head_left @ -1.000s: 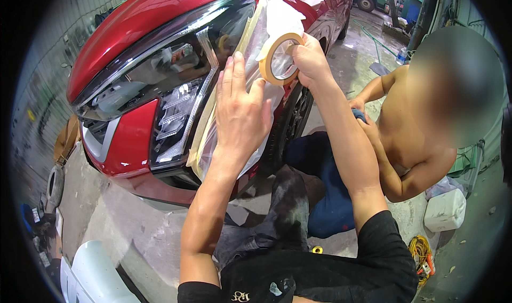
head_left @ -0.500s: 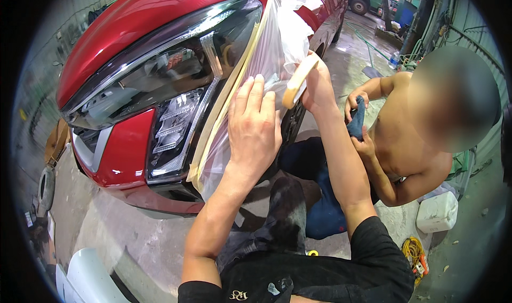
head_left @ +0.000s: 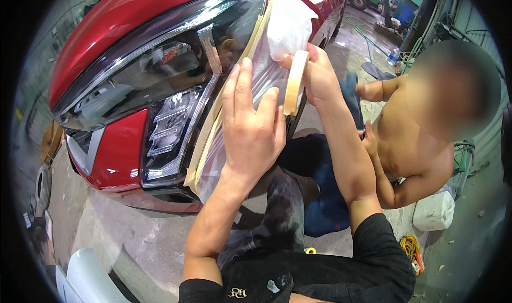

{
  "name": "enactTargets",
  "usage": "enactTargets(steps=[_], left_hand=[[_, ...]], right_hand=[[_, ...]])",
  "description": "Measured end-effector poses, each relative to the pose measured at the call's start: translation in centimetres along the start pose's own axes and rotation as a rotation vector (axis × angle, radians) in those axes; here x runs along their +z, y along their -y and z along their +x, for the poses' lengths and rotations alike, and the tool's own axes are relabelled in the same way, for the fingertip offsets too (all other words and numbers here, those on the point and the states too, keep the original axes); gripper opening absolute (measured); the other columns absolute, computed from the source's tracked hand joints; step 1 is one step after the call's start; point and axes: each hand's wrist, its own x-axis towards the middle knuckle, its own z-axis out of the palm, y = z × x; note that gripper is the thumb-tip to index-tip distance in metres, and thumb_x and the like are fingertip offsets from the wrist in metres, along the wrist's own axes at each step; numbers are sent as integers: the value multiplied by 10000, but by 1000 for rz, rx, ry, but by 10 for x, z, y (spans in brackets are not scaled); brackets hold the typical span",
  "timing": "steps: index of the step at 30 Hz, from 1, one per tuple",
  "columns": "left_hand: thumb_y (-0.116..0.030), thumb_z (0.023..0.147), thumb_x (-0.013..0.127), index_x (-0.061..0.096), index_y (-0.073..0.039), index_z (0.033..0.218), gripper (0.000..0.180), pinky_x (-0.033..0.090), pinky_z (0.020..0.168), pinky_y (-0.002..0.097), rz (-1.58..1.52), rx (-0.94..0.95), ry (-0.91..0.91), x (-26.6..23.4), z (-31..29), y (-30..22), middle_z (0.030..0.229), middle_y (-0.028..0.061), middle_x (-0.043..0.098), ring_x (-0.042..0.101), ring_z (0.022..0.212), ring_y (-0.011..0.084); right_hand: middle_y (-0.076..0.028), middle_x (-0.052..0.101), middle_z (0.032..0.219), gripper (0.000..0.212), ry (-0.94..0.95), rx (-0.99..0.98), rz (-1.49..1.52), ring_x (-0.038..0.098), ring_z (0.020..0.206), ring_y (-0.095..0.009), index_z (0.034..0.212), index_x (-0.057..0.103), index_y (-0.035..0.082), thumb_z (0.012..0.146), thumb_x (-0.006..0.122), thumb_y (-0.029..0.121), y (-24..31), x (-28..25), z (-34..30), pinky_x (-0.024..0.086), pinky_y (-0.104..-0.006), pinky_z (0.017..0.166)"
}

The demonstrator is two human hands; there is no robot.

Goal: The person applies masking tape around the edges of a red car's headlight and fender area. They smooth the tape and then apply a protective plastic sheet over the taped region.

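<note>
Masking tape strips [head_left: 214, 113] run along the edge of the red car's headlight [head_left: 160, 84], and clear plastic masking film [head_left: 261, 79] hangs from them over the car's side. My left hand [head_left: 250, 132] is open, its fingers spread against the film beside the taped edge. In my right hand [head_left: 321, 76] is a roll of cream masking tape [head_left: 294, 87], gripped with its rim toward my left hand. A bunched, whitish part of the film [head_left: 288, 28] sits just beyond my right fingers. How my right fingertips meet the film is partly hidden by the roll.
A co-worker [head_left: 410, 137] crouches close on the right with a dark blue cloth [head_left: 352, 100]. A white jug [head_left: 434, 211] and coiled yellow cord [head_left: 410, 248] are on the floor behind. A pale panel [head_left: 88, 273] lies lower left; a tire [head_left: 42, 190] stands far left.
My left hand has shifted slightly, its fingers spreading wider. My right hand has turned the tape roll more upright. The co-worker has pulled the cloth out longer.
</note>
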Motion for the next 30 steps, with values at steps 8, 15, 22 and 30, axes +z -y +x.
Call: enactTargets(steps=[8, 15, 22, 30], left_hand=[[-84, 740, 829, 732, -50, 1110, 385, 382, 1120, 535, 167, -124, 35, -8, 2, -12, 1497, 231, 532, 486, 1357, 411], [-155, 756, 842, 740, -83, 1099, 365, 388, 1073, 514, 227, -141, 50, -9, 10, -15, 1445, 180, 569, 511, 1279, 371], [-171, 752, 847, 744, -88, 1058, 334, 388, 1067, 493, 224, -176, 25, -7, 5, -10, 1431, 168, 556, 493, 1297, 368], [-182, 725, 871, 756, -105, 1079, 381, 359, 1082, 513, 138, -149, 24, 16, 10, -28, 1446, 177, 533, 468, 1312, 378]], right_hand=[[-45, 742, 971, 235, -8, 5, 18, 682, 829, -109, 1137, 717, -13, 907, 741, 28, -5, -3, -2, 542, -278, 724], [-122, 727, 1125, 515, 31, 120, 102, 741, 979, -236, 1305, 592, -49, 868, 829, 87, -4, -14, -3, 618, -394, 906], [-140, 736, 1114, 458, 26, -57, 80, 743, 936, -207, 1335, 560, -34, 954, 759, 122, 26, -42, 31, 624, -323, 779], [-6, 555, 704, 227, -125, 7, 304, 577, 563, -136, 891, 668, 122, 992, 731, 316, 114, -84, 139, 434, -277, 437]])
